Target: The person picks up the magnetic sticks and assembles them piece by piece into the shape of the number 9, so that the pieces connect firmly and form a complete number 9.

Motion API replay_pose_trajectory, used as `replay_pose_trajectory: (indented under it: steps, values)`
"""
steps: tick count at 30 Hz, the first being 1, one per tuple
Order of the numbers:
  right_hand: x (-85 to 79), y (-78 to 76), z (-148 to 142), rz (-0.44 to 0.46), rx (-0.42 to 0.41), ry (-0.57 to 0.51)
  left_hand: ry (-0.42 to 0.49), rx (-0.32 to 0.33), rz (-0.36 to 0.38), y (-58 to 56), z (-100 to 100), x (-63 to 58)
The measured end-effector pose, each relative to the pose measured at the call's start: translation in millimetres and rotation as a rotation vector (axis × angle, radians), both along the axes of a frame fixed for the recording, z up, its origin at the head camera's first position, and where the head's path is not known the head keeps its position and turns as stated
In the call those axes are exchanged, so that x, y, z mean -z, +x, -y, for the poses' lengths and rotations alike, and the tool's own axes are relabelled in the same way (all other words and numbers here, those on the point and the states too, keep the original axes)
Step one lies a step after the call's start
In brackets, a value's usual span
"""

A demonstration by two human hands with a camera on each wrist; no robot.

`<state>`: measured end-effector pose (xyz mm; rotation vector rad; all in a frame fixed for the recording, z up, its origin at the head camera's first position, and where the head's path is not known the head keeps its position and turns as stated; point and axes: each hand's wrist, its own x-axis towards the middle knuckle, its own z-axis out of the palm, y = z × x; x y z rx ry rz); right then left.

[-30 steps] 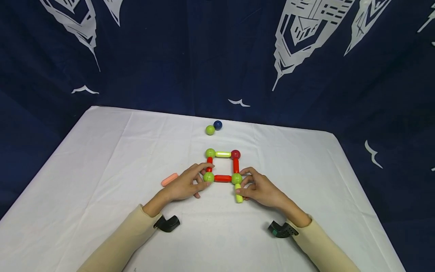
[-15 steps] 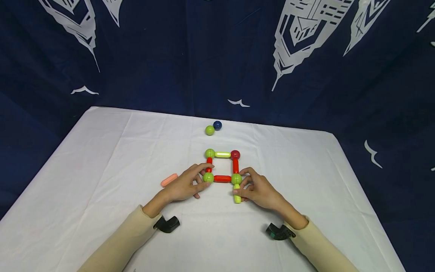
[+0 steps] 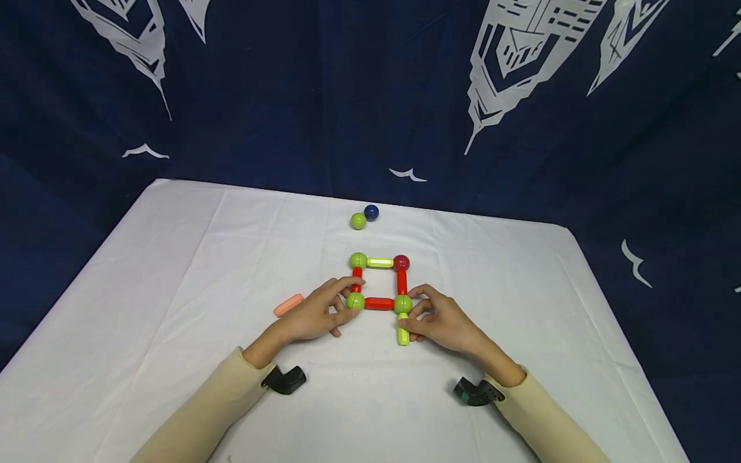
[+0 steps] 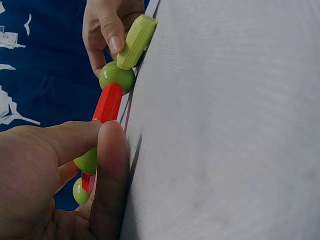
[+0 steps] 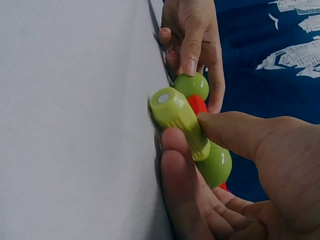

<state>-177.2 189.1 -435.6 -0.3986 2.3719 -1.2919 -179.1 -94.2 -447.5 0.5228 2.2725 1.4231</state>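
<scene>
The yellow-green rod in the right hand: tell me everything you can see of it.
The yellow-green rod is short and stubby, plastic-looking, with lengthwise grooves and a small silvery disc in its near end. It sits low over the white cloth, pointing toward the person, its far end against the near right green ball. The right hand pinches it. Whether it touches the cloth cannot be told.

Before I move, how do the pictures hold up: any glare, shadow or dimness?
Head view: evenly lit, with a bright white patch, probably glare, on the far yellow-green rod; left wrist view: dimmer, with faint streaks across the white cloth; right wrist view: also dim, with a small highlight on the nearer green ball and shadow beside the held yellow-green rod.
</scene>
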Motion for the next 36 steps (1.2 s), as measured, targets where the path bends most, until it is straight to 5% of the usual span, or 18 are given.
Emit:
replay_pose_trajectory:
  steps: [7,17,26,31,36]
  values:
    - [0.7,1.3,2,-0.015,0.02,0.066,-0.001,-0.002,0.004,-0.1,0,-0.2]
    - [0.9,-0.4,3,0.066,0.037,-0.009,0.009,0.009,0.004,0.0,3,1.5]
    - [0.5,-0.5,-1,0.069,0.028,-0.02,0.018,0.062,0.015,-4.4,7,-12.2]
    - [2.8,-2.1,-2,0.07,0.011,-0.031,-0.03,-0.057,-0.173,-13.1,13,-24.6]
    - [4.3,-3.3,-1,0.072,0.0,-0.024,-0.018,-0.186,-0.257,-40.7,12,-36.8]
